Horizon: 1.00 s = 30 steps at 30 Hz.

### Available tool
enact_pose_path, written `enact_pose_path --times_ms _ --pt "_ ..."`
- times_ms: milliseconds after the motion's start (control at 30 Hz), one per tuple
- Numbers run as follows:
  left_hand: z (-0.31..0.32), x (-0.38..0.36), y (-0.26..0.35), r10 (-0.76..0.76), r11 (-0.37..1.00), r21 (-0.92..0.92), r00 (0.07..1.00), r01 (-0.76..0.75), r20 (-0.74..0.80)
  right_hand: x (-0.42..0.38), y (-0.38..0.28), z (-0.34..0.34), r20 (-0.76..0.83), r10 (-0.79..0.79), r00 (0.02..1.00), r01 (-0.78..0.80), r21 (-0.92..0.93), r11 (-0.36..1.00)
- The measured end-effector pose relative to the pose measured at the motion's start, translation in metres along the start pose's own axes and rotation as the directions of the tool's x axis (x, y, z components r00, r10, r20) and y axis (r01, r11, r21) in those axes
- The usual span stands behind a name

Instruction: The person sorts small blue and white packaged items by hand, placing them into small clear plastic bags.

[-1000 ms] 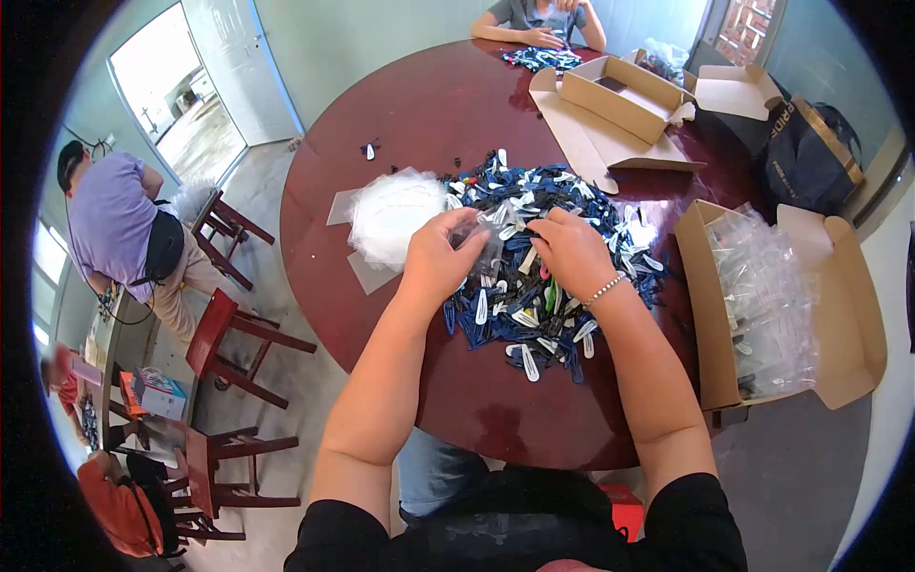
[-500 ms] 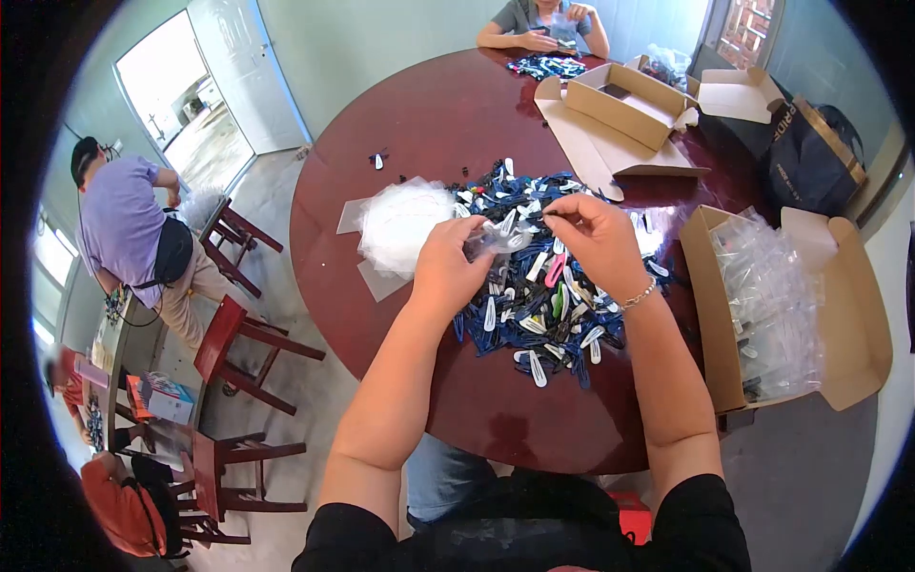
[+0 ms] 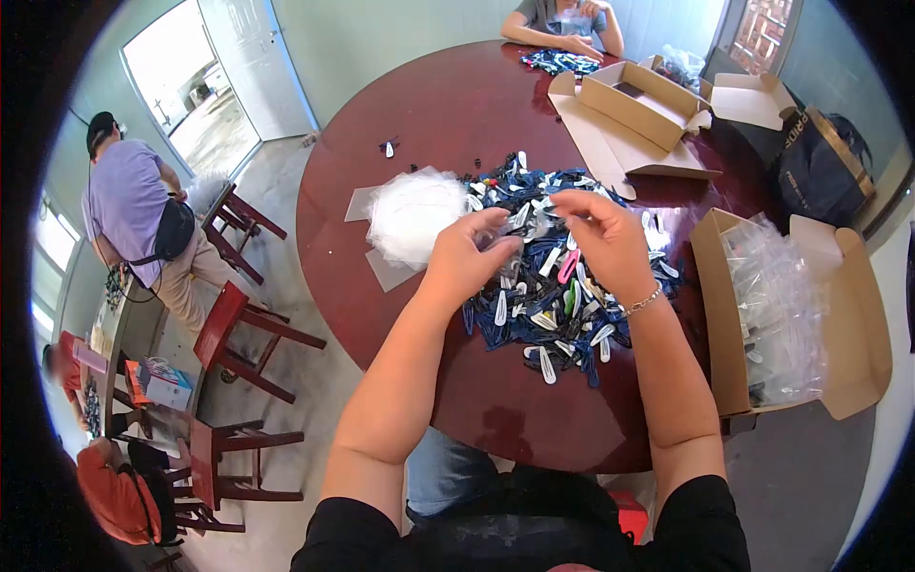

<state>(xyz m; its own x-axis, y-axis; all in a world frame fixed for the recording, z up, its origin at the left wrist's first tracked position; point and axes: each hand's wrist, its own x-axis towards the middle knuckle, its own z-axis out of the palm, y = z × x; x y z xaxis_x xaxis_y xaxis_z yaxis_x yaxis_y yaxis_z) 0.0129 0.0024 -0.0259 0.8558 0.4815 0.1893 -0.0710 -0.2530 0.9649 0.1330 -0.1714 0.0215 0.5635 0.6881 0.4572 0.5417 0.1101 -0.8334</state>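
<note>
A heap of hair clips [image 3: 548, 324], mostly dark blue, black and white with a pink one and a green one, lies on the round dark red table [image 3: 400, 124]. Over the heap's upper left part, my left hand [image 3: 469, 253] holds a small clear plastic bag [image 3: 515, 259], partly hidden by the fingers and hard to tell from the clips behind. To its right, my right hand [image 3: 608, 243] hovers above the clips, thumb and fingers apart, with nothing visible between them. A pile of clear plastic bags [image 3: 415, 214] lies left of the heap.
An open carton [image 3: 721, 324] of filled clear bags stands at the right. Flattened cardboard and an open box [image 3: 634, 110] lie at the back right, near a dark bag [image 3: 820, 176]. Across the table sits a person [image 3: 562, 24]. Red stools [image 3: 229, 329] and other people are at the left.
My right hand's thumb and fingers have parted from their pinch. The clear bag and clips between my hands have dropped lower or out of plain sight. The view has shifted slightly.
</note>
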Motion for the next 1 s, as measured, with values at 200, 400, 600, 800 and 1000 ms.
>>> enact_pose_path --times_ms 200,400,600,800,1000 --pt "-0.012 -0.01 0.028 -0.003 0.709 -0.685 0.973 0.164 0.23 0.0 -0.005 0.006 0.057 0.009 0.998 -0.013 0.078 0.997" --pt "-0.018 -0.002 0.014 0.049 0.686 -0.649 0.869 0.33 0.493 -0.002 -0.013 0.017 0.117 0.021 0.993 -0.032 0.092 0.995" --pt "-0.009 -0.015 0.027 0.036 0.813 -0.468 0.773 0.346 0.633 -0.004 -0.019 0.012 0.318 0.192 0.928 -0.257 0.176 0.95" --pt "-0.005 -0.01 0.023 -0.113 0.872 -0.38 0.882 0.309 0.458 0.002 -0.027 -0.014 -0.009 -0.059 0.998 0.057 -0.181 0.982" --pt "-0.005 -0.005 0.021 -0.179 0.885 -0.338 0.904 0.321 0.388 -0.002 -0.045 -0.095 -0.374 -0.147 0.916 -0.033 -0.436 0.899"
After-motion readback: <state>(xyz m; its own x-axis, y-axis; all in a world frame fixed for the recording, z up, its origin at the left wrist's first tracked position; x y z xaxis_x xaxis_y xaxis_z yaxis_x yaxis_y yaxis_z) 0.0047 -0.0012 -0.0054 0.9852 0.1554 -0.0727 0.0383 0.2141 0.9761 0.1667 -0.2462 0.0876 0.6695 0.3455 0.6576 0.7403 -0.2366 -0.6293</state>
